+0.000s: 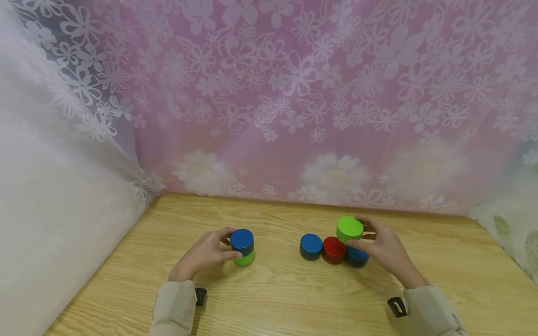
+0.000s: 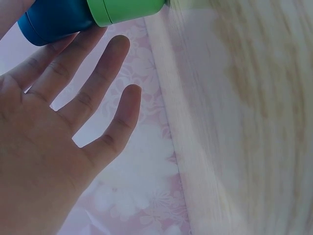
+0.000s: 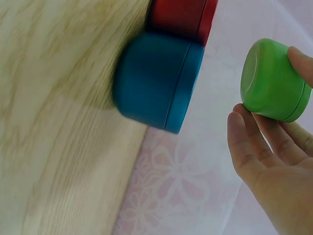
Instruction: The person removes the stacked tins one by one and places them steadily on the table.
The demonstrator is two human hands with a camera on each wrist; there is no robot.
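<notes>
My left hand (image 1: 206, 254) pinches a small round blue tin (image 1: 242, 240) between thumb and fingers. That tin sits on top of a green tin (image 1: 244, 259), and the left wrist view shows the two end to end. On the other side, my right hand (image 1: 386, 249) grips a second green tin (image 1: 349, 228) by its sides. In the right wrist view this green tin (image 3: 274, 81) is held in the air, apart from a blue tin (image 3: 151, 81). Below it on the table, a blue tin (image 1: 311, 247), a red tin (image 1: 334, 250) and another blue tin (image 1: 357, 257) stand side by side.
The tins stand on a light wood-grain table (image 1: 277, 298). A pink flowered cloth (image 1: 294, 116) hangs along its back edge, and a pale cloth (image 1: 63, 186) hangs on the left. Black straps (image 1: 201, 297) show by both cuffs.
</notes>
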